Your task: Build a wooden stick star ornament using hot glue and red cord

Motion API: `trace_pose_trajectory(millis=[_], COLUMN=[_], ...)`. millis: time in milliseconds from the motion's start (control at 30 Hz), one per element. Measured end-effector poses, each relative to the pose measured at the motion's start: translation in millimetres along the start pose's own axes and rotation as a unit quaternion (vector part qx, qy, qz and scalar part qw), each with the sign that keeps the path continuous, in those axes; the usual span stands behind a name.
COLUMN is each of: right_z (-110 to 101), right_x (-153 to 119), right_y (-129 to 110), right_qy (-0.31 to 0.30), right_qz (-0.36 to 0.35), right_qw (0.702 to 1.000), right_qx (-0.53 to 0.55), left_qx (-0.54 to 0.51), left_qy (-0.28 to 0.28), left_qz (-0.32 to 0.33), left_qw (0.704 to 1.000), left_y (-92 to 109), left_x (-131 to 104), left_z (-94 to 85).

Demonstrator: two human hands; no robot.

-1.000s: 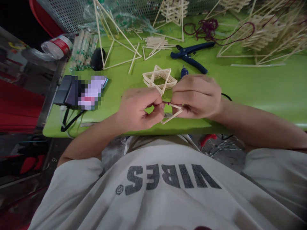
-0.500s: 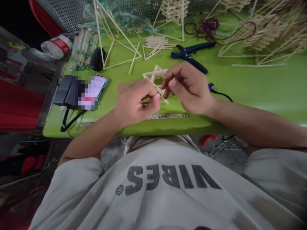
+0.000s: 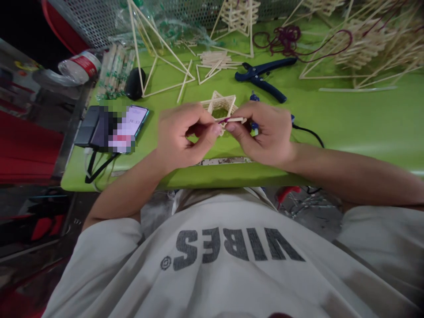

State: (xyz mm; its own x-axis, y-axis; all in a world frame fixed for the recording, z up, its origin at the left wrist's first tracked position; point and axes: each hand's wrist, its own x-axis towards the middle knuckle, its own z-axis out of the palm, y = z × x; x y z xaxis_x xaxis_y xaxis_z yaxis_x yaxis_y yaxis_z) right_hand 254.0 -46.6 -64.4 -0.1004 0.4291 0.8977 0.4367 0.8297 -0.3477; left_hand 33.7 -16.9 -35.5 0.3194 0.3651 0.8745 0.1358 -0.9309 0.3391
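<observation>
My left hand (image 3: 188, 137) and my right hand (image 3: 265, 134) meet above the front of the green table. Between their fingertips is a short pale stick (image 3: 236, 119) with a bit of purple string (image 3: 225, 119) at its left end. Thumb and forefinger of each hand are pinched on it. Just behind the fingertips sits a small star-shaped stick frame (image 3: 221, 101), its near side partly hidden by the hands. A blue tool (image 3: 254, 96), mostly covered by my right hand, lies beside the frame.
Blue cutters (image 3: 261, 75) lie behind my right hand. A phone (image 3: 129, 128) and black mouse (image 3: 135, 83) are on the left. Farther back are a large stick frame (image 3: 168, 49), loose sticks (image 3: 215, 58), purple string (image 3: 286, 39) and stick structures (image 3: 364, 44) at the right.
My right hand has closed in beside my left and now pinches the stick. The stick and purple string have come into view between the fingertips, and the blue tool shows behind my right hand.
</observation>
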Motion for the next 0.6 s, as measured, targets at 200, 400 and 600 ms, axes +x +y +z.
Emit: trace_pose_trajectory(millis=[200,400,600], right_z=[-11.0,-17.4,-14.5], right_x=[6.1,2.5,3.5], right_y=[9.4,8.0,8.0], right_qy=[-0.060,-0.127,-0.120], right_qz=[-0.021,-0.019,-0.041], right_qw=[0.998,0.992,0.992], right_qx=[-0.028,-0.004,-0.002], left_qx=[0.071,0.038,0.018], left_qy=[-0.094,-0.194,-0.192], left_qz=[-0.072,-0.095,-0.088], left_qw=[0.991,0.976,0.977], left_y=[-0.8,33.7,22.2], left_x=[2.7,33.4,21.2], left_z=[-16.8,-5.9,-2.4])
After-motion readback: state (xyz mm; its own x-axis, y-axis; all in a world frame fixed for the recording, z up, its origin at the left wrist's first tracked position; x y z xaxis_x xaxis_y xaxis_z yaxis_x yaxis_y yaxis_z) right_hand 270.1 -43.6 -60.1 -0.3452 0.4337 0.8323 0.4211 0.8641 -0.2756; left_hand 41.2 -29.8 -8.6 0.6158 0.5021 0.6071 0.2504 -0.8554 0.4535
